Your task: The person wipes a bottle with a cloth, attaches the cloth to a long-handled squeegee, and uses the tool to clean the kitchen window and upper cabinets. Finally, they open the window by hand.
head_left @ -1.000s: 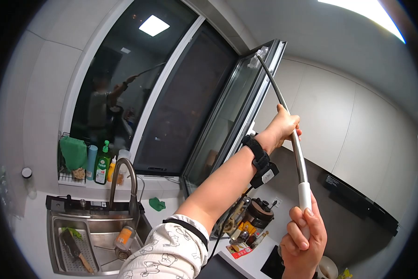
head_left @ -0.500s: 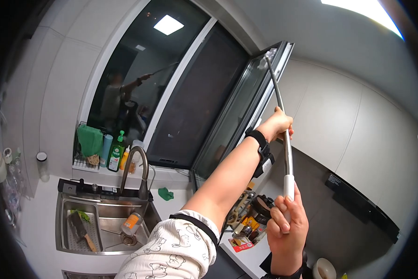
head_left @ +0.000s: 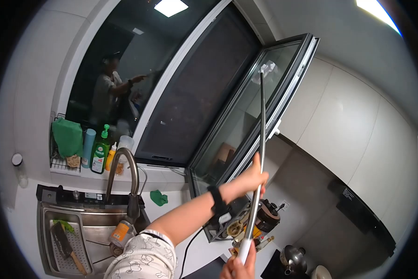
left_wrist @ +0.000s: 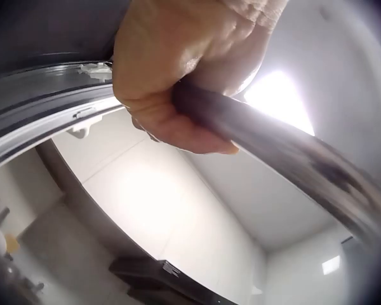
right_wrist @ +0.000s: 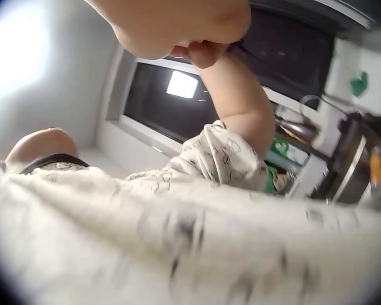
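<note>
Both hands hold a long metal pole (head_left: 263, 116) with a white handle (head_left: 245, 251). My left hand (head_left: 250, 180) grips the bare shaft partway up; the left wrist view shows its fingers (left_wrist: 184, 133) curled round it. Lower down, my right hand (head_left: 239, 269) wraps the white handle, partly cut off by the frame's bottom edge. In the right wrist view only part of this hand (right_wrist: 178, 25) appears. At the pole's upper end, a crumpled whitish piece (head_left: 267, 72) lies against the glass of the open window sash (head_left: 246, 121), near its top.
Below left is a sink (head_left: 85, 274) with a tall faucet (head_left: 133, 176), a knife (head_left: 64, 244) and a jar (head_left: 120, 234). Bottles (head_left: 99, 156) line the sill. Wall cabinets (head_left: 339, 111) and a range hood (head_left: 362, 216) are at right; a cooker (head_left: 268, 216) stands below the sash.
The pole's whitish end has moved down the glass and inward from the sash's outer edge. Both hands are lower in view, the right one now near the bottom edge.
</note>
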